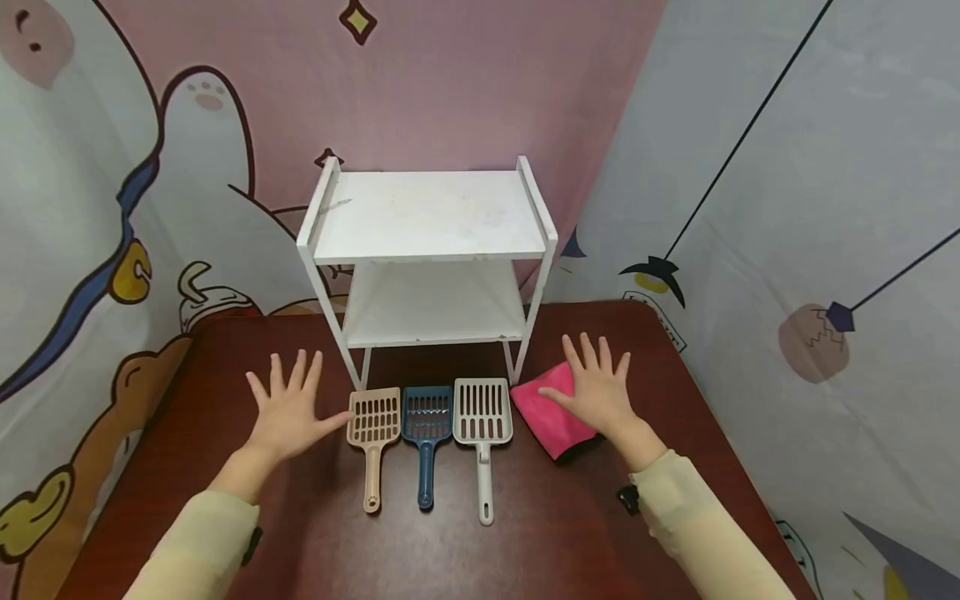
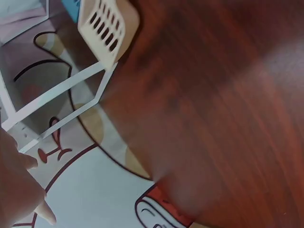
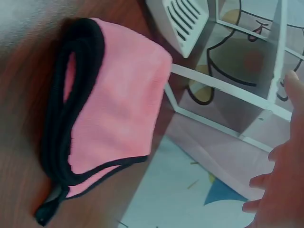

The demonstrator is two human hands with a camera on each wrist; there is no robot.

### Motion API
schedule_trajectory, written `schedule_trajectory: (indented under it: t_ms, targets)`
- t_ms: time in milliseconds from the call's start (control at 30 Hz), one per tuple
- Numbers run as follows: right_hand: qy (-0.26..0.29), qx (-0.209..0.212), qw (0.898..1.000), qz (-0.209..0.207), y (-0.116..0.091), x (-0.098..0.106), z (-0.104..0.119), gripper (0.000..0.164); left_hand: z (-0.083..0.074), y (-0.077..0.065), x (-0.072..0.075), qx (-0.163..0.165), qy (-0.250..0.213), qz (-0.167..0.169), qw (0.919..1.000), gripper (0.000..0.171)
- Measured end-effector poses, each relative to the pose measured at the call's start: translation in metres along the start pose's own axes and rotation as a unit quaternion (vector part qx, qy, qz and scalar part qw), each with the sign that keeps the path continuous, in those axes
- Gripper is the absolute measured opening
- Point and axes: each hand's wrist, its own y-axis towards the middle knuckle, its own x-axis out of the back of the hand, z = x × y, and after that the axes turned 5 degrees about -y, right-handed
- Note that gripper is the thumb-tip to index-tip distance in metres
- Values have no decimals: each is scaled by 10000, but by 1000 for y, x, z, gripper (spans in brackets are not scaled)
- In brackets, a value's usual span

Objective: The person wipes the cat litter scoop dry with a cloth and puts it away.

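Note:
Three slotted litter scoops lie side by side on the table: a beige one (image 1: 372, 450), a dark blue one (image 1: 426, 450) and a white one (image 1: 483, 467), handles toward me. To their right is a folded pink cloth (image 3: 123, 90) with black edging and a loop. My left hand (image 1: 288, 417), fingers spread, hovers left of the beige scoop; its thumb overlaps that scoop's edge in the head view. Over the cloth in that view is my right hand (image 1: 596, 392), fingers spread too. Both hands hold nothing. Only part of each hand shows in the wrist views.
Behind the scoops stands a white two-tier shelf (image 1: 427, 217), its lower board (image 1: 435, 304) bare. The dark red-brown table (image 1: 525, 550) reaches back to cartoon-printed hangings (image 1: 480, 83) behind and at both sides.

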Motion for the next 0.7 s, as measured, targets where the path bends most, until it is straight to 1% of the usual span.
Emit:
schedule_trajectory:
  t_ms: [200,400,567,700]
  targets:
    - [-56,26,10000,32,-3,-15,-4,96,2,-10,-18,94,49,112,9999,113]
    - [-82,109,9998,143,-3,-31,-7,98,3,-21,-34,143,109,249,9995,112]
    - [-60,105,9999,27,-3,-42,-9,99,2,-27,-45,147,79,275,9995,111]
    - [-118,89,9999,63,-3,-52,-11,100,1,-31,-51,229,57,283,9993,108]
